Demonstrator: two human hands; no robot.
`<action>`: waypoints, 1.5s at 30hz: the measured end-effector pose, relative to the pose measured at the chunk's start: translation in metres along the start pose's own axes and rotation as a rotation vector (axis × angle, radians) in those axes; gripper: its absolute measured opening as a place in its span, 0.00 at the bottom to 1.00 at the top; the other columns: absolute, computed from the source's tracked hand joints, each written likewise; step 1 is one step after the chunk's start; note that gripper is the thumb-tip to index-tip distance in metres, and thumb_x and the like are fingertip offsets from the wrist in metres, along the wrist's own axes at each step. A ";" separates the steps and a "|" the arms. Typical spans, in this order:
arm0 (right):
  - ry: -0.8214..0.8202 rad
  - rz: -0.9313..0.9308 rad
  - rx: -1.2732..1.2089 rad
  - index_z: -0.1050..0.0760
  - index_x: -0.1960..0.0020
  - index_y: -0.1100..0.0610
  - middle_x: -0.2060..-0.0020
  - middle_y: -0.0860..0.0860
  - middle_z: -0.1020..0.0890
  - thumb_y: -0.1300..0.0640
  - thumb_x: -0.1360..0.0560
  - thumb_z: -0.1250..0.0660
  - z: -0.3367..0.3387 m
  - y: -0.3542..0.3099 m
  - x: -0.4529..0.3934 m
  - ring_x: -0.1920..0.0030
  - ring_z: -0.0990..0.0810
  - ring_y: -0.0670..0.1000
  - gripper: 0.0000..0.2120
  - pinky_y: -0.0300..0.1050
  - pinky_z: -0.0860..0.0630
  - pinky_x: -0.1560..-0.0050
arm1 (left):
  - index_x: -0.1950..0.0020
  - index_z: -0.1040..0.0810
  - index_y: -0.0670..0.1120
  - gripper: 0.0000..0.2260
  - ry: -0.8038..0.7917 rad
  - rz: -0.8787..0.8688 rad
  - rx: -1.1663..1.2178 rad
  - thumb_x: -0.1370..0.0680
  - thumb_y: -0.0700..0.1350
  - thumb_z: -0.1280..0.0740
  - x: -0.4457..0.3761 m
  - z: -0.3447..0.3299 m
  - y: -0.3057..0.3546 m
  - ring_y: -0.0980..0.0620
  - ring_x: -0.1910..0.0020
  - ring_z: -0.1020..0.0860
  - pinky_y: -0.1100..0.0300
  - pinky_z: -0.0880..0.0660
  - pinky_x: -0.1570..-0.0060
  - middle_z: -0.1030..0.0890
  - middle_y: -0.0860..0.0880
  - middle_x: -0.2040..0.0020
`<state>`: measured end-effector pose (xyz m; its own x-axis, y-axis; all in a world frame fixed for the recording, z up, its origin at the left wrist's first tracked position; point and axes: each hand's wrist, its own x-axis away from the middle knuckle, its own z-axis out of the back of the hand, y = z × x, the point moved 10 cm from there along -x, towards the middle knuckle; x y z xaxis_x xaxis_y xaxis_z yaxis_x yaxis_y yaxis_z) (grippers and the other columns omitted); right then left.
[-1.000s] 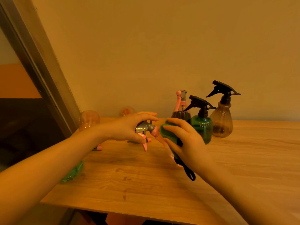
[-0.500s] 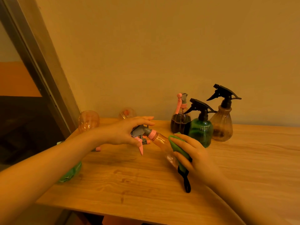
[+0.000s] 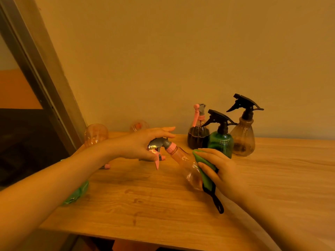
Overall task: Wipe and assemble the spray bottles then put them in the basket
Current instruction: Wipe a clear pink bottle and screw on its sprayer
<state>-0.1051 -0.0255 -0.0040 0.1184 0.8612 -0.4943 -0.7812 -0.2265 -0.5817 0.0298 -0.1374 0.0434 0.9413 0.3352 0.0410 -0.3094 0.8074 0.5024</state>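
No writing is legible on any bottle. The clear pink plastic spray bottle (image 3: 183,156) is held tilted above the wooden bench (image 3: 163,205), its grey-and-pink trigger head up-left and base down-right. The left hand (image 3: 145,144) grips the head; the right hand (image 3: 219,171) presses a green cloth (image 3: 204,169) around its body. Three assembled bottles (image 3: 220,140) stand by the wall, with bare bench in front.

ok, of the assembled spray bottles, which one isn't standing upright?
The clear pink bottle: it is held tilted off the table in both hands, while the brown, green and amber ones stand by the wall.
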 end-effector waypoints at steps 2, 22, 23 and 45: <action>-0.005 0.022 0.019 0.27 0.34 0.47 0.38 0.40 0.27 0.47 0.24 0.39 -0.003 -0.011 -0.011 0.38 0.31 0.37 0.19 0.31 0.33 0.38 | 0.26 0.37 0.52 0.33 -0.001 -0.027 -0.055 0.27 0.36 0.28 -0.001 0.000 0.006 0.65 0.28 0.44 0.77 0.42 0.36 0.46 0.58 0.25; -0.107 -0.038 -0.065 0.33 0.30 0.43 0.38 0.38 0.29 0.42 0.24 0.40 -0.007 0.015 0.001 0.37 0.30 0.39 0.22 0.39 0.29 0.39 | 0.34 0.58 0.77 0.44 0.096 -0.036 -0.275 0.25 0.42 0.30 0.001 -0.008 -0.002 0.53 0.38 0.28 0.53 0.26 0.41 0.32 0.50 0.32; -0.097 -0.048 -0.089 0.33 0.31 0.42 0.39 0.37 0.29 0.42 0.24 0.40 -0.005 0.019 0.004 0.38 0.29 0.39 0.22 0.38 0.28 0.39 | 0.34 0.61 0.78 0.46 0.116 -0.028 -0.264 0.26 0.44 0.29 0.000 -0.006 -0.004 0.52 0.40 0.27 0.51 0.25 0.43 0.30 0.49 0.33; -0.125 0.030 -0.020 0.32 0.31 0.45 0.41 0.41 0.26 0.49 0.23 0.36 -0.017 -0.016 -0.025 0.41 0.27 0.41 0.20 0.42 0.27 0.41 | 0.30 0.48 0.68 0.36 0.248 -0.154 -0.333 0.24 0.39 0.32 -0.001 0.003 0.014 0.49 0.45 0.24 0.48 0.24 0.49 0.25 0.48 0.38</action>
<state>-0.0849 -0.0512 0.0071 0.0169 0.9037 -0.4278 -0.7705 -0.2609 -0.5816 0.0245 -0.1282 0.0525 0.9313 0.2727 -0.2415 -0.2335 0.9557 0.1790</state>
